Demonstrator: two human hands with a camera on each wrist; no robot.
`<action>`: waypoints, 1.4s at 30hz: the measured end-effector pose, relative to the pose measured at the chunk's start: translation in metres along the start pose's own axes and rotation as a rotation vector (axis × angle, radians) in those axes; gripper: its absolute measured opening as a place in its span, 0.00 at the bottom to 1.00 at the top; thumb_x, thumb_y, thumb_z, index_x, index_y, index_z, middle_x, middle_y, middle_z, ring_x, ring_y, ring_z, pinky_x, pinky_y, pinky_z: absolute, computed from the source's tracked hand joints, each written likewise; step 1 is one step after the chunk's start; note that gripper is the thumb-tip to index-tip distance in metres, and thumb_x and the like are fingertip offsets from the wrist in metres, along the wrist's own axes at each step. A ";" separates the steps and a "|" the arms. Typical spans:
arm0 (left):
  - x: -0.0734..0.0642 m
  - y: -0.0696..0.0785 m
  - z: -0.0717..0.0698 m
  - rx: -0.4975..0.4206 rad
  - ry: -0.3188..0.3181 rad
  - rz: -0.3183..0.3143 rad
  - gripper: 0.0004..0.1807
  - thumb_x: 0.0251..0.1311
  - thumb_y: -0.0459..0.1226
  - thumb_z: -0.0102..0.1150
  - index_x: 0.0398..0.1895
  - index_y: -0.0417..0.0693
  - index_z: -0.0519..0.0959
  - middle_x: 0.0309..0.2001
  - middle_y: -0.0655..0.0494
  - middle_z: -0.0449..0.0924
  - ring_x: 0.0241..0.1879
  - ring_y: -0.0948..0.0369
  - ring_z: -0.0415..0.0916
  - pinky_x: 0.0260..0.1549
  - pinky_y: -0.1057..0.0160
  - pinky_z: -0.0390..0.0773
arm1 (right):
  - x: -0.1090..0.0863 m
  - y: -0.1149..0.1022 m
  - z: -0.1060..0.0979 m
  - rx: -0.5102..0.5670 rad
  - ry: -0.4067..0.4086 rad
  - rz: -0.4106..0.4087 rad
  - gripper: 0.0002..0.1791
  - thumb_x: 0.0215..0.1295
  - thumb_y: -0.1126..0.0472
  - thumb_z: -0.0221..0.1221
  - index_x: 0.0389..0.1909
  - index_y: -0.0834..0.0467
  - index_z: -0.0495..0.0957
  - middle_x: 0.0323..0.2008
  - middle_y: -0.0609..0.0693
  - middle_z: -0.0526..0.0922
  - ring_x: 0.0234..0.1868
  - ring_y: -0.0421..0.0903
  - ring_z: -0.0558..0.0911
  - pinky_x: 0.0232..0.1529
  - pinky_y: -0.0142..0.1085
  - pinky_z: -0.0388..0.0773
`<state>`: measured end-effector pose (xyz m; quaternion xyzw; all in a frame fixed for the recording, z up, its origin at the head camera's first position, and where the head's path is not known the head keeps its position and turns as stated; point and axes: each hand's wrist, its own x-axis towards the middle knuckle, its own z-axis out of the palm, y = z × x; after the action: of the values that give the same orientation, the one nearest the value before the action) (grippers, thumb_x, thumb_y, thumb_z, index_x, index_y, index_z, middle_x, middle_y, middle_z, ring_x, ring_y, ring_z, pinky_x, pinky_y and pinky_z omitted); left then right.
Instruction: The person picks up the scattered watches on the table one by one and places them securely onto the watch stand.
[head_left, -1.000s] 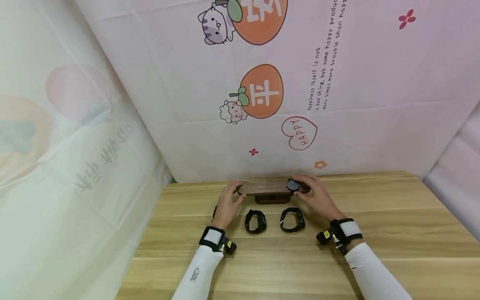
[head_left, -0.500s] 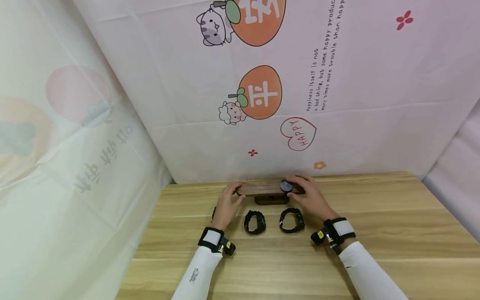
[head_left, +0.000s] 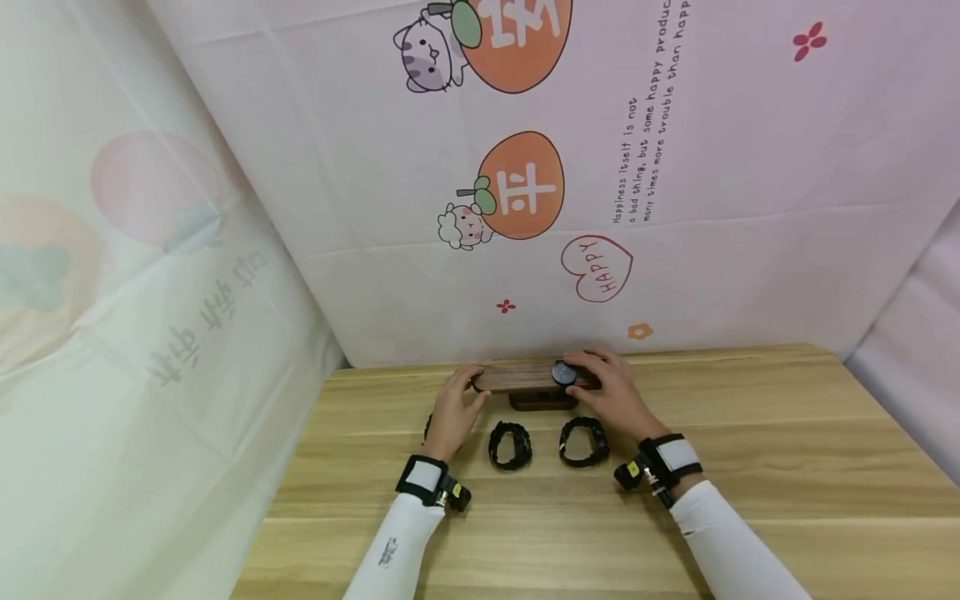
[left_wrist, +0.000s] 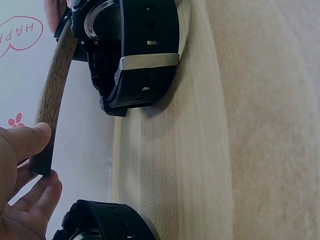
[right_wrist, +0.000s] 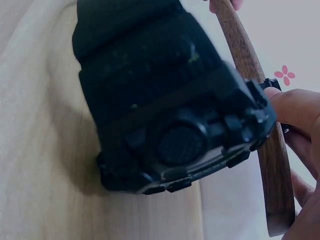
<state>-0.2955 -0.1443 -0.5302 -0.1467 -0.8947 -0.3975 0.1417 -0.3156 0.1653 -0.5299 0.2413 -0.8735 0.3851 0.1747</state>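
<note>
A dark wooden watch stand with a long bar point(head_left: 521, 377) and a small base point(head_left: 543, 402) stands at the back of the table. My left hand point(head_left: 452, 414) grips the bar's left end, the thumb point(left_wrist: 31, 140) near and the fingers beyond it. A black wristwatch point(head_left: 564, 372) sits on the bar, right of its middle. My right hand point(head_left: 617, 400) holds this watch between thumb and fingers, over the bar's right part. In the right wrist view the bar point(right_wrist: 245, 52) passes beneath the right thumb, and the large near wristwatch point(right_wrist: 175, 125) hides much of the scene.
Two black wristwatches, one left point(head_left: 522, 446) and one right point(head_left: 600, 442), stand on the wood-grain table point(head_left: 555, 533) in front of the stand. Another dark wristwatch point(head_left: 428, 427) is mostly hidden behind my left hand. A printed white cloth point(head_left: 405, 317) hangs close behind.
My right hand has moved left along the bar, and the wristwatch in it has slid left with it. My left hand stays on the bar's left end.
</note>
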 end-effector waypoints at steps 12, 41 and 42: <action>-0.001 0.000 0.001 -0.007 -0.008 -0.008 0.27 0.72 0.37 0.67 0.72 0.44 0.76 0.72 0.46 0.76 0.69 0.50 0.77 0.67 0.55 0.82 | 0.000 -0.003 0.001 -0.025 -0.017 0.013 0.32 0.62 0.62 0.76 0.68 0.56 0.80 0.67 0.59 0.81 0.75 0.68 0.67 0.78 0.71 0.47; -0.001 -0.002 0.002 -0.011 -0.001 -0.012 0.28 0.73 0.36 0.66 0.74 0.44 0.74 0.70 0.49 0.77 0.68 0.51 0.77 0.68 0.55 0.81 | 0.003 -0.005 0.002 -0.071 -0.029 -0.020 0.33 0.63 0.61 0.76 0.69 0.57 0.79 0.66 0.59 0.82 0.73 0.66 0.69 0.80 0.71 0.46; -0.001 -0.002 0.002 -0.010 0.000 -0.009 0.28 0.73 0.36 0.66 0.74 0.44 0.74 0.70 0.49 0.77 0.68 0.51 0.77 0.68 0.55 0.81 | 0.003 -0.005 0.002 -0.069 -0.030 -0.021 0.33 0.62 0.61 0.76 0.69 0.57 0.79 0.66 0.59 0.82 0.73 0.66 0.69 0.80 0.71 0.45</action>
<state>-0.2953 -0.1443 -0.5334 -0.1431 -0.8933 -0.4027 0.1393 -0.3159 0.1601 -0.5267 0.2502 -0.8862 0.3491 0.1739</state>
